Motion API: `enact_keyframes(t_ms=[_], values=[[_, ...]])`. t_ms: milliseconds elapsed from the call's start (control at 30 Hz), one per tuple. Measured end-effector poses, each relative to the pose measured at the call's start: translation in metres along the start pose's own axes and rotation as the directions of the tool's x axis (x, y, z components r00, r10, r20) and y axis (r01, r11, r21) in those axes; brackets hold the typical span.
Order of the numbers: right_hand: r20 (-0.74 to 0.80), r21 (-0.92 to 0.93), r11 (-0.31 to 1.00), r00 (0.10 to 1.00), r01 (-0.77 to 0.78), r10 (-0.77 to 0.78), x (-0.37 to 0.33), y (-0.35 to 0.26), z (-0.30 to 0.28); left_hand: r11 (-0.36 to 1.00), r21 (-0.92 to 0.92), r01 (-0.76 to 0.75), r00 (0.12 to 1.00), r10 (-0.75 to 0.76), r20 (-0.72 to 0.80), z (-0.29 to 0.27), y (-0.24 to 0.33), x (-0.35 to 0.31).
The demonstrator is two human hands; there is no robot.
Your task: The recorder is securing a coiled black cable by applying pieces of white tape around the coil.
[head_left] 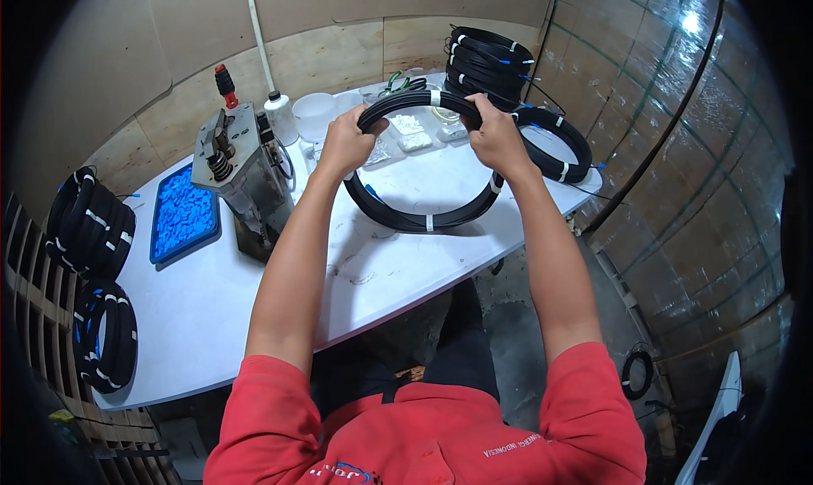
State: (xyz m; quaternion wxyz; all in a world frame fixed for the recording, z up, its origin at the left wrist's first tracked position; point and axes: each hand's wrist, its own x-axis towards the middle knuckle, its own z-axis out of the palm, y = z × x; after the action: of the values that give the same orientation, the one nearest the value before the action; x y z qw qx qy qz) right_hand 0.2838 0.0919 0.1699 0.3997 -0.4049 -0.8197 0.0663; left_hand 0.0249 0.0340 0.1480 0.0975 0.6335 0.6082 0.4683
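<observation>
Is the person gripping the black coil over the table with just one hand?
No, the left hand and the right hand both grip the black coil, one at each side of its upper part.

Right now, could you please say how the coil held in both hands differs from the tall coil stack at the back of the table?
The held coil is a single ring; the coil stack is several coils piled high. The left hand and right hand grip the held coil, while neither touches the coil stack. The held coil's open middle shows; the coil stack shows mainly its outer side. Both are black with white bands.
</observation>
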Motion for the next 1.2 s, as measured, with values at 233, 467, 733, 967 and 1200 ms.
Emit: enact_keyframes(t_ms=[233, 467, 733, 967, 1200], values=[[-0.061, 0.04, 0.999, 0.998, 0.006, -0.004, -0.01, -0.002, -0.004, 0.971, -0.197, -0.133, 0.989, 0.116, -0.096, 0.013, -0.036, -0.023], [-0.201, 0.379, 0.896, 0.924, -0.232, 0.325, -0.046, 0.033, 0.032, 0.79, -0.555, 0.26, 0.92, -0.378, -0.107, 0.059, -0.093, -0.093], [-0.053, 0.683, 0.666, 0.889, -0.3, 0.455, -0.078, 0.062, 0.092, 0.871, -0.479, 0.113, 0.941, -0.248, -0.23, 0.006, -0.042, -0.062], [-0.233, 0.452, 0.89, 0.955, -0.06, 0.183, -0.035, 0.022, 0.045, 0.971, -0.231, 0.065, 0.997, -0.072, -0.023, -0.029, 0.002, -0.04], [-0.11, 0.257, 0.966, 0.993, -0.022, 0.052, -0.017, -0.011, 0.007, 0.99, -0.119, 0.07, 0.976, -0.044, 0.211, -0.037, 0.007, -0.022]])
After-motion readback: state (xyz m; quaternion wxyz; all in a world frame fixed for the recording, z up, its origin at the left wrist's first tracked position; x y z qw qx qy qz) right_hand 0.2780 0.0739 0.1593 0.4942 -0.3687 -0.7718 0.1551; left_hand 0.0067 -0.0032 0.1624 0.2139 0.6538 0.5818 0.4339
